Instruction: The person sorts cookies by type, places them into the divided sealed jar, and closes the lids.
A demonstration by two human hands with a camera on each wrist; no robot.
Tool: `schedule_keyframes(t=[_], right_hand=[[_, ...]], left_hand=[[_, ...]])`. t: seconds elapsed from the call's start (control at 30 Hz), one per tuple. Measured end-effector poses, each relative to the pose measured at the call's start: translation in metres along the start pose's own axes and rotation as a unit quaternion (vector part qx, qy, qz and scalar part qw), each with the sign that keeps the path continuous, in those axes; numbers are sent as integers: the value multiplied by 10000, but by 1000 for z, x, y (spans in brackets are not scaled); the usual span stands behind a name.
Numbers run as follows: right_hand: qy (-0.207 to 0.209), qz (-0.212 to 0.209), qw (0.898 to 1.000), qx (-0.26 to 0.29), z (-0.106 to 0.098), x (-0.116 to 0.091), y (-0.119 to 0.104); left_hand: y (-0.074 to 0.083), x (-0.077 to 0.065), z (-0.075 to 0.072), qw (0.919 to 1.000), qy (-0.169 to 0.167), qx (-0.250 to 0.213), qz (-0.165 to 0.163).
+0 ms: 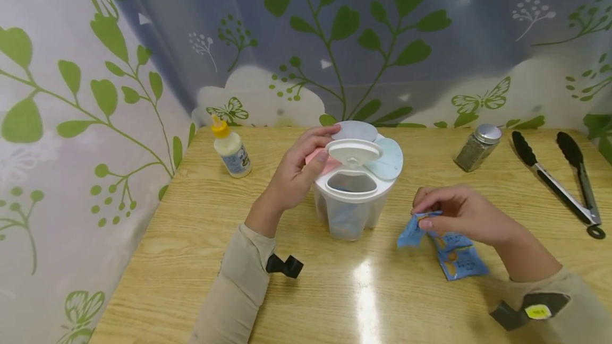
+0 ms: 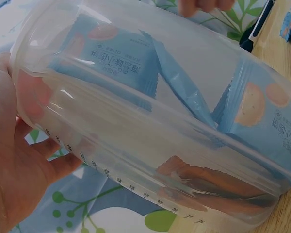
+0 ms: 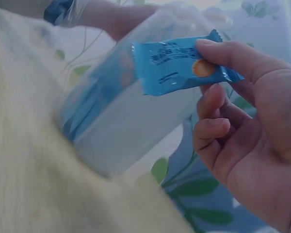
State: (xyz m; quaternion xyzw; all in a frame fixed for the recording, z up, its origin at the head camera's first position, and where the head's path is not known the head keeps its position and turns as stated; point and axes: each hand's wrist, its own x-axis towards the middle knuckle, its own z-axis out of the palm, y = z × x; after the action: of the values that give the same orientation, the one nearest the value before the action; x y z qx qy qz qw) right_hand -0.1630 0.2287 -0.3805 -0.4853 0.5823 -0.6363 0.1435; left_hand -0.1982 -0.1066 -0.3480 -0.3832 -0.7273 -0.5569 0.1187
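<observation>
A clear plastic storage container (image 1: 349, 222) with several compartments stands on the table. Its front flap (image 1: 354, 154) is raised over an opening, while pink, grey and light-blue flaps lie closed around it. My left hand (image 1: 292, 177) grips the container's left side by the rim, thumb over the pink flap. Through the wall, the left wrist view shows blue biscuit packets (image 2: 106, 63) in one compartment and a brown packet (image 2: 218, 187) in another. To the right of the container, my right hand (image 1: 470, 214) pinches a blue biscuit packet (image 3: 169, 65) between thumb and fingers.
More blue biscuit packets (image 1: 461, 263) lie on the table below my right hand. At the back left is a yellow-capped squeeze bottle (image 1: 233, 153); at the back right, a spice jar (image 1: 478, 147) and black-tipped tongs (image 1: 559, 185). A patterned curtain (image 1: 382, 41) hangs behind the table.
</observation>
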Motion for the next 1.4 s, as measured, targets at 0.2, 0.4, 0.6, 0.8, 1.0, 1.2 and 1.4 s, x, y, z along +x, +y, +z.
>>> schedule_keyframes(t=[0.2,0.4,0.6,0.8,1.0,1.2,1.4], right_hand=[[229,-423,9986,-224,6,21,-18],[359,-829,9958,-153,18,43,-35],[1113,-1118,9869,-333,35,70,-55],[2076,-706,9710,-949,47,92,-70],[2189,-466,9576,-1812,53,105,-73],[2196,-151,9376,-2690,59,107,-75],[2264,206,9262,-3008,64,105,-77]], left_hand=[[2,0,0,10000,19,1,35],[2,0,0,10000,17,5,-6],[2,0,1,10000,18,-3,43],[1,1,0,10000,10,-2,39],[2,1,1,10000,-8,-29,3],[1,-1,1,10000,-21,-14,-39],[1,-1,0,10000,-8,-23,-54]])
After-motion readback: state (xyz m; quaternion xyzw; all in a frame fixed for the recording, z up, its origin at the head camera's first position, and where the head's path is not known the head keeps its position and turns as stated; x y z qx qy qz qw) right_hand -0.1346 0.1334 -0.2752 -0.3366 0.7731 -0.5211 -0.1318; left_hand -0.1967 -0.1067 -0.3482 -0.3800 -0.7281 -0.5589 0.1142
